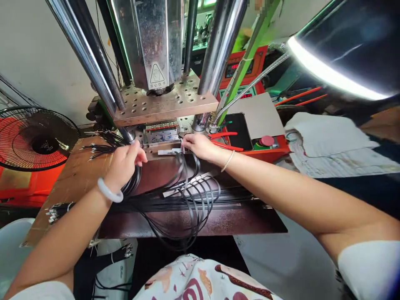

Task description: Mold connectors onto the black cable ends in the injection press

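Observation:
My left hand (125, 162) is closed around a bundle of black cables (175, 200) that loop down over the front of the brown work plate (218, 221). My right hand (196, 146) pinches a cable end at the metal mould block (162, 135) under the press. A white bangle sits on my left wrist, a thin bracelet on my right. More black cables with bare metal ends (100, 148) lie fanned out at the left of the mould.
The press's perforated plate (162, 100) and steel columns (218, 46) stand above the mould. Red-handled pliers (225, 139) and a red button (267, 140) lie right. A fan (34, 137) sits left, a lamp (337, 54) and papers (331, 146) right.

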